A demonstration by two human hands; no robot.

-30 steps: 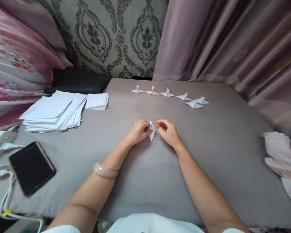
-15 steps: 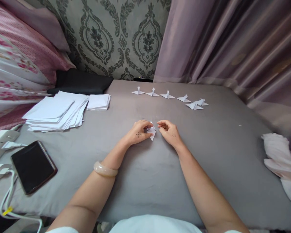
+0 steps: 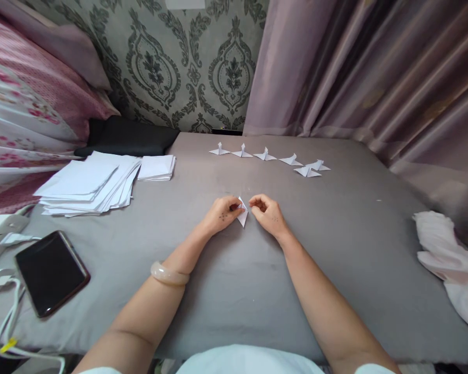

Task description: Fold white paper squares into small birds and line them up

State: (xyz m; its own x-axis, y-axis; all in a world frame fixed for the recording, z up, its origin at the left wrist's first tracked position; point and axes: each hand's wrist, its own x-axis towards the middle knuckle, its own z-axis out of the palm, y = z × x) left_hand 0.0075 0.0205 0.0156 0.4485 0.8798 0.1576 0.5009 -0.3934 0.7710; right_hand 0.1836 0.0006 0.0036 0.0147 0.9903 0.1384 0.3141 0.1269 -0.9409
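Observation:
My left hand [image 3: 223, 214] is closed around the left side of a small folded white paper [image 3: 242, 218], thumb and fingers pinching it near the middle of the table. The paper comes to points at its top and bottom; its left part is hidden behind my fingers. Just right of it, my right hand [image 3: 268, 214] is loosely curled, with a small gap between thumb and fingertips. Those fingertips lie close to the paper's right edge and hold nothing that I can see. Beyond my hands, several folded paper birds [image 3: 265, 155] stand in a row with wings spread.
A stack of large white sheets [image 3: 86, 182] lies on the left, beside a smaller stack of paper [image 3: 156, 168]. Nearer me are a dark phone [image 3: 51, 274] and a white power strip [image 3: 2, 234] with cables. Pale crumpled cloth [image 3: 440, 244] lies at the right edge.
My right hand's fingertips have come nearer the folded paper. The left thumb has shifted up a little along it while keeping hold. The whole view has shifted slightly.

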